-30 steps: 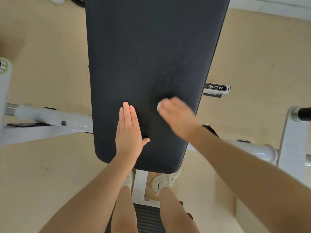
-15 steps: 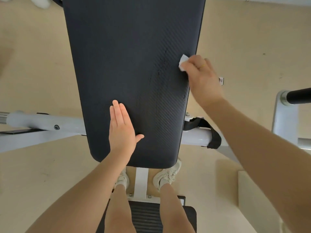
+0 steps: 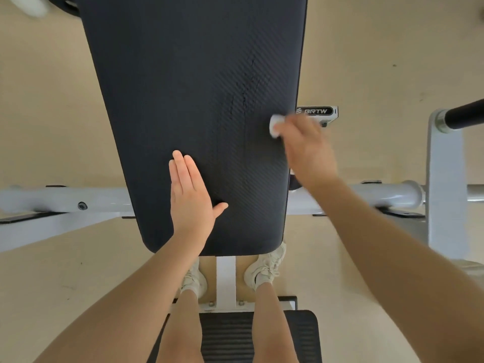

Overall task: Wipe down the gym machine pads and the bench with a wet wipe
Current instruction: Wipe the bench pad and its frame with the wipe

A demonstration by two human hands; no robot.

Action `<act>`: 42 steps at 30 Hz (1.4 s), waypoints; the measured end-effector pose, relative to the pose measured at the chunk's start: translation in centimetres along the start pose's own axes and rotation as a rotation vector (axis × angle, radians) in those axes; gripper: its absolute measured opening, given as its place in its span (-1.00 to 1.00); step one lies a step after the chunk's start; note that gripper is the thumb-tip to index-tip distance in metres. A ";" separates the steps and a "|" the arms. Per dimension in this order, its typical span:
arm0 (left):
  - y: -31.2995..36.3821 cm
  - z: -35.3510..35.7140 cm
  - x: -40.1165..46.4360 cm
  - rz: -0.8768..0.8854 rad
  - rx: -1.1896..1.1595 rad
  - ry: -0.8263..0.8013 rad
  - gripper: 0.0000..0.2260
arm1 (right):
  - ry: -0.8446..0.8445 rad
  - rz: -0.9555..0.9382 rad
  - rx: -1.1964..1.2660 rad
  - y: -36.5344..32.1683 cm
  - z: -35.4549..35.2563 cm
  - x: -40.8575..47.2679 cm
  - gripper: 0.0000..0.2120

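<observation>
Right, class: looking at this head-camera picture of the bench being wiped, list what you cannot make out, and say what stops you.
- Wet wipe: head view, mostly hidden under the right hand, and blurred by motion; its size and fold are unclear.
- Bench pad: its far end is cut off by the top edge.
- White frame: its middle is hidden under the pad.
- Left hand: flat on the pad; how hard it presses cannot be judged.

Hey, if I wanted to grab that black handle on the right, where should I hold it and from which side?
Wrap the grip around the bare middle of the black handle, reaching in from the bench side. It's a round bar sticking out sideways from the white post, with open space around it.
</observation>
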State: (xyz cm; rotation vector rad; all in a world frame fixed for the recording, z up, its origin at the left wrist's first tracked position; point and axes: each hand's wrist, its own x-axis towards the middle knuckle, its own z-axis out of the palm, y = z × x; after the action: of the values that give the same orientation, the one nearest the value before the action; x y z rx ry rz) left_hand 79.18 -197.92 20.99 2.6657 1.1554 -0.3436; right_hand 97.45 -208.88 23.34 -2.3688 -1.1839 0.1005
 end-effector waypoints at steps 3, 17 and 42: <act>-0.1 0.4 0.0 0.020 0.002 0.006 0.06 | 0.067 0.021 -0.001 0.4 0.4 2.4 -0.82; -2.2 -0.2 0.1 0.139 -0.272 0.031 -0.19 | -0.325 -0.080 -0.042 -2.8 5.3 -10.4 -0.71; -15.8 2.4 2.1 -0.131 -1.374 -0.113 -0.75 | 0.061 -0.399 -0.039 -18.2 15.9 2.0 -0.85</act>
State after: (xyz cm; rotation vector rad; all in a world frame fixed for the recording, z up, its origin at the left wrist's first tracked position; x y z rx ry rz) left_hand 68.67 -186.59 16.43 1.3503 0.9586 0.2370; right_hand 81.00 -191.95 17.87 -2.1030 -1.6127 -0.1278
